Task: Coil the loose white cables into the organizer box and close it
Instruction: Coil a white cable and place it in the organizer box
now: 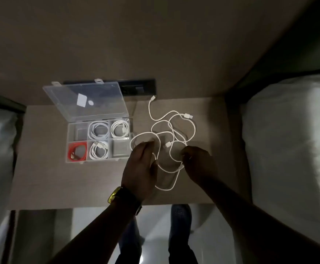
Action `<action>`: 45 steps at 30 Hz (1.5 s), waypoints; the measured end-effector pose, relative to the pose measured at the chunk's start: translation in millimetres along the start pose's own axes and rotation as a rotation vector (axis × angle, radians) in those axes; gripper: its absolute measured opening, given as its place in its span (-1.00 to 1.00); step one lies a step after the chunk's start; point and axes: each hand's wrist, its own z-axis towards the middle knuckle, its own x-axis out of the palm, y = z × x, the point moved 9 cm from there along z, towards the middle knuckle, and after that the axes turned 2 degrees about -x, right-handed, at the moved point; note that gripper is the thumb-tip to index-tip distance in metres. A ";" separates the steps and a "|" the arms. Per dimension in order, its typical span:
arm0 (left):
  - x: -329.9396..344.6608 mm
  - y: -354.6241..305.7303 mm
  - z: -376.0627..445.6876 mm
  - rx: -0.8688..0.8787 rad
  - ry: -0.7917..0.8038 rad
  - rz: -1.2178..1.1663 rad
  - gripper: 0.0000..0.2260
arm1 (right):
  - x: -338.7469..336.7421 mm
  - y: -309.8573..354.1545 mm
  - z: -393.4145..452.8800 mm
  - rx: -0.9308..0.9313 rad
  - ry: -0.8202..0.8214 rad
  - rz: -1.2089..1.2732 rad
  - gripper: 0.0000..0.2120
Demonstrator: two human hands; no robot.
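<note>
Table [46, 178]: matte tan, flat, centre frame. Organizer box [98, 141] left of centre: clear plastic, lid [85, 101] raised; three compartments hold coiled white cables, one red. Loose white cables [174, 134] tangled right of box, thin, glossy. Left hand [142, 164] half curled on loop; right hand [197, 161] pinching strand.

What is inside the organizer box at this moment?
The organizer box, lid open, has six compartments. Three hold coiled white cables, the front left one a red cable. The back left and front right look empty, though dim light makes that uncertain.
</note>
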 end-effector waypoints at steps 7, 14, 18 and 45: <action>17.2 16.4 -21.9 -0.145 0.070 -0.022 -0.55 | 47.6 6.3 -10.7 -0.083 0.195 -0.182 -0.77; 4.0 -16.5 -8.5 -0.006 0.075 -0.156 -0.78 | -20.4 92.3 -23.1 -0.656 0.005 -0.088 -0.89; -12.1 -12.5 7.0 -0.317 0.108 -0.616 -0.79 | -65.6 83.8 -8.6 -0.264 -0.119 0.487 -0.83; -39.7 -34.5 -30.5 -0.498 0.734 -1.130 -0.71 | -95.7 158.0 -14.8 -0.711 -0.003 0.044 -0.85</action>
